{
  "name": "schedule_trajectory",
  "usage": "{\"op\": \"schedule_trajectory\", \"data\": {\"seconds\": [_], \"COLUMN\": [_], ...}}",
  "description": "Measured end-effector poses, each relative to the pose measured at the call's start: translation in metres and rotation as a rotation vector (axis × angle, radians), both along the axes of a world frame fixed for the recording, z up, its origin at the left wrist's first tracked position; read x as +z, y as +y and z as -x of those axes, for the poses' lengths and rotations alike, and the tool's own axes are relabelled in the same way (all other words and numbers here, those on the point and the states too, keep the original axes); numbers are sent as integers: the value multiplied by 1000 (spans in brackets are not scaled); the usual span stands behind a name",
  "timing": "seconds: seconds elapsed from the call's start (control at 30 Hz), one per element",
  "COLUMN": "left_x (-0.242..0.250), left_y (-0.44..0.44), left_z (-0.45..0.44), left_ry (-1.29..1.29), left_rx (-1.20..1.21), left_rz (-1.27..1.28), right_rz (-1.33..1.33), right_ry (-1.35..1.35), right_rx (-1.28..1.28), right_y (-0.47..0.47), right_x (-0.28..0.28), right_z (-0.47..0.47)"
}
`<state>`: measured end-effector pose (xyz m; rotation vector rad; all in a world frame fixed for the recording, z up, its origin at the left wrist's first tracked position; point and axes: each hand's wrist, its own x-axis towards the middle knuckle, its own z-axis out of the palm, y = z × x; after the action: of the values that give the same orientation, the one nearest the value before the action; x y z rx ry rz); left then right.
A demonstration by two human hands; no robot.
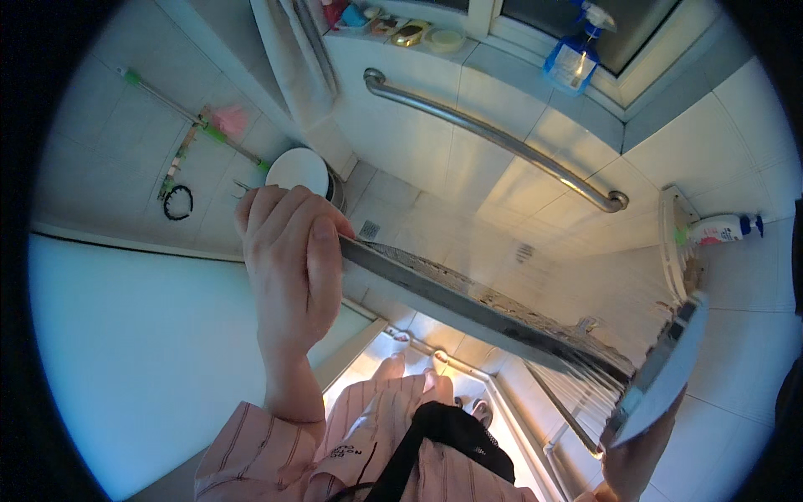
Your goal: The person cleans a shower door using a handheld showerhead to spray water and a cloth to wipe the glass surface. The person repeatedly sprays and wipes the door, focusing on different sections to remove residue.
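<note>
My left hand (292, 270) grips the near-left end of a long, thin framed panel (464, 307). I see the panel almost edge-on; its grey rim faces me and part of its wet upper side looks like mesh. Low at the right, my right hand (649, 433) is wrapped around a wide, flat hand shower head (662, 370). Jets of water leave the shower head and strike the panel's right end, with splashes running along its top. The fingers of my right hand are mostly hidden behind the shower head.
A steel grab bar (495, 128) crosses the tiled wall. On the ledge stand a blue spray bottle (571, 63) and soap dishes (411, 32). A corner shelf (674, 245) holds a pump bottle (718, 229). Floor drains (524, 252) and a white-lidded bin (297, 168) lie below.
</note>
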<state>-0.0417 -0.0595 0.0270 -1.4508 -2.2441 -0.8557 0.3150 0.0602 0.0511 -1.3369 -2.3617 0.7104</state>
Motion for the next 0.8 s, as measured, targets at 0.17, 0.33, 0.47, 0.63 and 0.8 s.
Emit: {"op": "schedule_trajectory", "data": {"seconds": [0.17, 0.33, 0.47, 0.63, 0.8], "left_x": [-1, -5, -1, -2, 1], "left_y": [0, -5, -3, -7, -8], "left_z": [2, 2, 1, 1, -3], "left_ry": [-12, -30, -29, -59, -53], "left_rx": [-9, -3, -14, -34, -43], "left_rz": [-19, -26, -30, -20, -34], "right_rz": [73, 101, 91, 252, -94], "right_ry": [17, 30, 51, 61, -47], "right_rx": [4, 39, 80, 23, 97], "right_y": [-1, 3, -2, -17, -30], "right_x": [-2, 0, 8, 13, 0], "right_z": [5, 0, -1, -13, -14]}}
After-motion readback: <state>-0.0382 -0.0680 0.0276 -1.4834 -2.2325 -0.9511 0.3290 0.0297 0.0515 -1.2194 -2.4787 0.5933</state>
